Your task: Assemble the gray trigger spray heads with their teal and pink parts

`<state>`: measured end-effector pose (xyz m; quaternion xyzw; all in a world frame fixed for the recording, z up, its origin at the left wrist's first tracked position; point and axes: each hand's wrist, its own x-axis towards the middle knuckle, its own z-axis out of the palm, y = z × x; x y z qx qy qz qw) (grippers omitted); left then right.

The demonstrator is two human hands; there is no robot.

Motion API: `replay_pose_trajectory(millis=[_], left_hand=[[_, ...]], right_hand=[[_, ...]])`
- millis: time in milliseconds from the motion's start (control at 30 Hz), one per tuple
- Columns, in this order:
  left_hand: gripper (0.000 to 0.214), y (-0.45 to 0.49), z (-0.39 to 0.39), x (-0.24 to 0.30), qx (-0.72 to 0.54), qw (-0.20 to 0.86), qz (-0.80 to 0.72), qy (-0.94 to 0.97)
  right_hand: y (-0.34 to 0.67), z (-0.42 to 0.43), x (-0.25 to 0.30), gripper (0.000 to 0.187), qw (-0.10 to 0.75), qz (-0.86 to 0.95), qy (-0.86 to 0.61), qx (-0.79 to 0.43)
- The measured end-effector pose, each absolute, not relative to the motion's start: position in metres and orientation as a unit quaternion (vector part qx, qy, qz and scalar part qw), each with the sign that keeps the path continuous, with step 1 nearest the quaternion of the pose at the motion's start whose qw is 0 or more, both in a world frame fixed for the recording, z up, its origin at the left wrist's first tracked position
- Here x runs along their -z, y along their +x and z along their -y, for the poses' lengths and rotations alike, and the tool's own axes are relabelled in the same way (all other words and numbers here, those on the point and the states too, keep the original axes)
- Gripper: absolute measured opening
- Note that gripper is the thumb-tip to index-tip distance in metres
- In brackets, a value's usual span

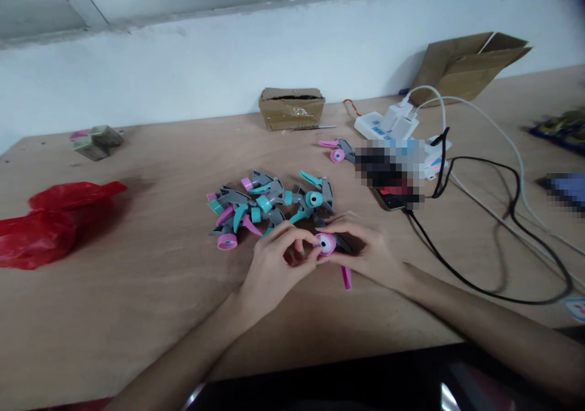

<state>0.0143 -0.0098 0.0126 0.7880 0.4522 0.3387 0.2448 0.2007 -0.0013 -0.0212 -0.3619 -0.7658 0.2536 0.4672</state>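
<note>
Both my hands meet around one grey and pink trigger sprayer head [326, 244] above the near middle of the table. My right hand [372, 249] grips its grey body from the right, and its pink trigger [347, 278] points down toward me. The round pink collar faces me, showing a white inside with a dark centre hole. With thumb and forefinger, my left hand [278, 264] pinches the collar's left rim; whether a small part sits between those fingertips cannot be made out. Just beyond lies a pile of sprayer heads [274, 199] in grey, teal and pink.
Another pink sprayer head [337, 155] lies near a phone [388, 199] and a white power strip [372, 125]. Black and white cables [503, 298] loop across the right side. Cardboard boxes [292, 111] stand by the wall. A red plastic bag [59, 222] lies at left.
</note>
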Motion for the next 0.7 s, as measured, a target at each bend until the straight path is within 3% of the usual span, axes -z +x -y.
replay_pose_trajectory(millis=[533, 700], left_hand=[[0.003, 0.0205, 0.0196, -0.0157, -0.295, 0.221, -0.518, 0.772], [0.005, 0.0196, 0.0188, -0.0132, -0.269, 0.286, -0.524, 0.756]], right_hand=[[0.1979, 0.0044, 0.0173, 0.028, 0.454, 0.811, -0.341, -0.143], [0.196, 0.0087, 0.0205, 0.028, 0.444, 0.82, -0.346, -0.104]])
